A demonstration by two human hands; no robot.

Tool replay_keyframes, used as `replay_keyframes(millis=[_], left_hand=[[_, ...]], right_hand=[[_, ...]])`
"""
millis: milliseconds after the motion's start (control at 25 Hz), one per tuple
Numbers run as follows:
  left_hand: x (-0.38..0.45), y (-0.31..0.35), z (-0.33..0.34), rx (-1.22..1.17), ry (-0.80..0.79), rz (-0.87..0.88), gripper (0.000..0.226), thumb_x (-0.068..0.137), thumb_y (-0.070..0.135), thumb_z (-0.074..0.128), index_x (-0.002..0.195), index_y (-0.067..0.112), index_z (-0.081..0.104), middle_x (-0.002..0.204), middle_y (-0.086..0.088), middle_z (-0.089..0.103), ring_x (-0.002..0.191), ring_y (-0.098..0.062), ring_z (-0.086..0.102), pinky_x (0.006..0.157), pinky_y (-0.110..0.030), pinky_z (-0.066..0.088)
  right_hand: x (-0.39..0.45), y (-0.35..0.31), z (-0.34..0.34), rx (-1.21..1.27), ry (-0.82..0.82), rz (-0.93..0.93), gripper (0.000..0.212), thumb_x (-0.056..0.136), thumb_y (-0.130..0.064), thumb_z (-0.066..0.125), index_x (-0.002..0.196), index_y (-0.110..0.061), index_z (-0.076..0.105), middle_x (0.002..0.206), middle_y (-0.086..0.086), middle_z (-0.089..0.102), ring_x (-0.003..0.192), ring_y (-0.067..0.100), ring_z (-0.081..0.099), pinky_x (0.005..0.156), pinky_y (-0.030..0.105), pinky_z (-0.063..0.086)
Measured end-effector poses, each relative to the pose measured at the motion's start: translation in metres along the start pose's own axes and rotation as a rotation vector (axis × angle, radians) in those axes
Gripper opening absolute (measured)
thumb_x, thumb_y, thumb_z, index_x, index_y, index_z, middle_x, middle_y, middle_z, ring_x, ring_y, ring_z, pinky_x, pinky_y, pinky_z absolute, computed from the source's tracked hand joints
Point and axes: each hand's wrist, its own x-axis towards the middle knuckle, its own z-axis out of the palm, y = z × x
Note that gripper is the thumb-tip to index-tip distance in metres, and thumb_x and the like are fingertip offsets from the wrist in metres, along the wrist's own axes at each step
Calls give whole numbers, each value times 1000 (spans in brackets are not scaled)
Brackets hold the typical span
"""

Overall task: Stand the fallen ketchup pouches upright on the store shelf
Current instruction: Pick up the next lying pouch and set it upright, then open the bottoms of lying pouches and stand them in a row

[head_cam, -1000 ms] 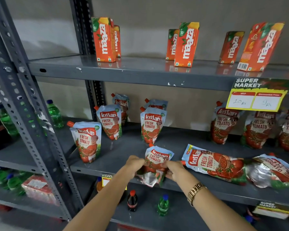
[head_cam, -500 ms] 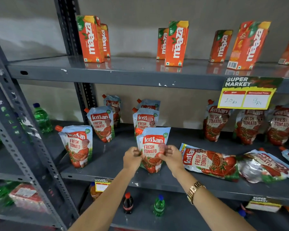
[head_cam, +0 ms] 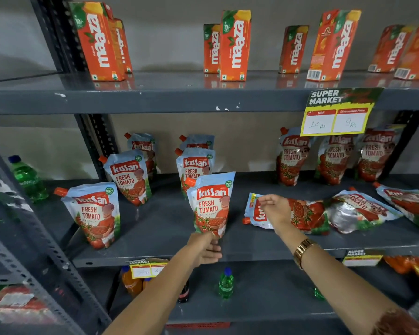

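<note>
middle shelf (head_cam: 155,243) of a grey metal rack, ketchup everywhere. front and centre there's a kissan pouch (head_cam: 212,204) standing upright near the shelf's front edge, orange cap up at its top left. the left hand (head_cam: 205,247) is down at the bottom of that pouch, fingers (head_cam: 214,249) curled in around its base, looks like touching it but how firm the grip is i can't tell from this angle.

the right hand (head_cam: 275,211) is over the fallen pouch (head_cam: 300,215) just to the right, the one lying flat with its cap pointing toward the front-left. fingers there are loosely spread and bent, open, not closed on anything; can't say if they're actually touching the foil. gold watch (head_cam: 304,251) on that wrist.

further right two more pouches are lying down: a second fallen pouch (head_cam: 359,209) with its silver underside showing, and a third fallen pouch (head_cam: 406,201) at the edge of view.

already upright: one at front left (head_cam: 94,213), more behind it and behind the centre one, plus a row of three at the back right (head_cam: 293,155). yellow price tag (head_cam: 336,117) hangs off the shelf above, where the maaza cartons (head_cam: 235,44) sit.
</note>
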Motion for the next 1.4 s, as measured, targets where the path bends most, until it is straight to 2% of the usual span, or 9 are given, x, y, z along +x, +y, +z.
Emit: replay_keyframes(millis=[200, 320, 560, 760, 880, 960, 1080, 1200, 1400], left_hand=[[-8, 16, 52, 17, -132, -15, 19, 92, 21, 50, 81, 6, 54, 81, -8, 60, 72, -21, 62, 85, -34, 51], [-8, 27, 90, 19, -113, 23, 22, 93, 22, 49, 98, 2, 56, 83, -9, 61, 89, -26, 62, 90, -36, 50], [-10, 29, 168, -116, -153, -41, 53, 93, 25, 48, 136, -5, 37, 137, -21, 51, 123, -31, 53, 94, -37, 47], [3, 34, 196, -336, 66, -3, 51, 92, 26, 49, 132, -4, 42, 132, -25, 54, 119, -36, 54, 94, -41, 47], [13, 36, 198, -368, 251, 74, 42, 89, 17, 53, 127, -2, 48, 127, -24, 57, 113, -38, 57, 84, -42, 49], [21, 35, 198, -294, 355, 92, 40, 85, 14, 59, 121, -3, 51, 124, -24, 59, 109, -38, 59, 84, -42, 51], [31, 32, 191, -205, 435, 79, 40, 78, 11, 70, 110, -7, 55, 117, -24, 63, 104, -36, 62, 91, -44, 53], [36, 31, 189, -212, 439, 76, 35, 73, 5, 74, 102, -7, 59, 113, -24, 66, 103, -36, 63, 92, -45, 53], [37, 36, 190, -300, 438, 151, 27, 72, -9, 70, 98, -7, 64, 112, -23, 67, 99, -33, 62, 88, -37, 51]], right_hand=[[35, 4, -48, -188, 74, -49, 25, 80, 8, 52, 91, -3, 71, 99, 16, 73, 95, 26, 67, 87, 28, 49], [54, 7, -73, -279, 15, -138, 27, 79, 9, 52, 92, -3, 71, 100, 16, 73, 97, 26, 66, 91, 31, 50], [88, 22, -107, -606, -226, -79, 24, 83, -7, 51, 100, -2, 68, 113, 16, 68, 106, 32, 61, 88, 32, 48], [98, 29, -122, -780, -482, -4, 33, 86, -20, 46, 106, 2, 60, 122, 22, 61, 112, 35, 57, 80, 31, 44], [91, 23, -129, -813, -614, -32, 27, 82, -26, 52, 82, -2, 65, 95, 18, 68, 88, 30, 64, 61, 26, 43], [87, 26, -135, -742, -706, 44, 29, 78, -35, 59, 66, -8, 59, 70, 12, 64, 60, 24, 62, 47, 24, 44], [81, 41, -136, -422, -777, 289, 29, 80, -33, 65, 85, -6, 58, 76, 12, 64, 59, 23, 62, 49, 29, 52], [70, 58, -124, 13, -646, 430, 18, 79, -14, 68, 88, 1, 64, 73, 10, 72, 64, 22, 68, 60, 31, 56], [61, 53, -120, 247, -426, 557, 12, 71, 8, 60, 82, 7, 57, 59, 16, 57, 38, 20, 55, 38, 22, 44]])
